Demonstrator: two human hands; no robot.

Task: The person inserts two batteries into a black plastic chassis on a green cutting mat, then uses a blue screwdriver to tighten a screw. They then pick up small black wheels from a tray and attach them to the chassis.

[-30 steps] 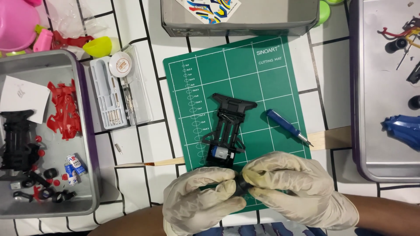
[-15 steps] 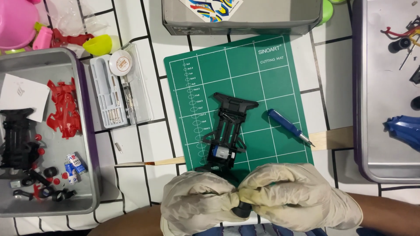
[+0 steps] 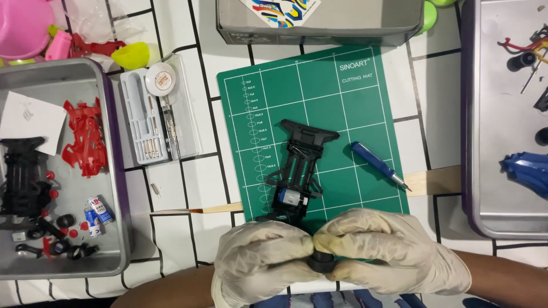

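Both my hands wear pale latex gloves and meet at the near edge of the green cutting mat [image 3: 342,102]. My left hand [image 3: 260,262] and my right hand [image 3: 388,254] pinch a small black round part [image 3: 321,262], like a wheel or tyre, between their fingertips. Just beyond them a black toy car chassis [image 3: 297,171] with a small motor lies lengthwise on the mat. A blue-handled screwdriver [image 3: 377,164] rests on the mat to the right of the chassis.
A grey tray [image 3: 117,171] at the left holds red and black parts and small batteries. A clear tool case [image 3: 154,114] lies beside it. Another metal tray [image 3: 485,142] at the right holds a blue body shell. A grey box [image 3: 319,23] sits at the back. A wooden stick [image 3: 434,181] runs under the mat.
My hands have drawn slightly nearer to me and closed tighter around the small black part. The chassis and screwdriver have not moved.
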